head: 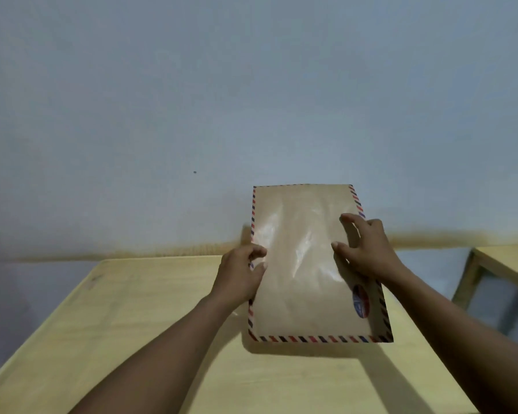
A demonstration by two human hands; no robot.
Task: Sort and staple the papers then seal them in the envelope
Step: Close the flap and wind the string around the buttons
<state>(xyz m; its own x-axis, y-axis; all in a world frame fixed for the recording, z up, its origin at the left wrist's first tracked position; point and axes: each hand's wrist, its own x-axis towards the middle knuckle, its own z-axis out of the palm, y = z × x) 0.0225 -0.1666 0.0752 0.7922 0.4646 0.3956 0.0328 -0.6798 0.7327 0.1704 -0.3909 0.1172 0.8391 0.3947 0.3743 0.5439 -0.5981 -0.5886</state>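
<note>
Two-handed hold here. Reaching in from the bottom corners with a bare left forearm [162,348] and a bare right forearm [461,330], angled in toward each other. Over at the left hand [240,274]: clamped on the left edge of the envelope [305,300], back toward the camera, fingers [259,251] curled in over the edge onto the front face. Over at the right hand [371,252]: draped across the right edge, back up, fingertips [347,218] arched and spread, tips down on the front face. Wrists pretty much straight on both sides. No view of whatever's tucked behind the paper, so no call on the rest of either grip.
</note>
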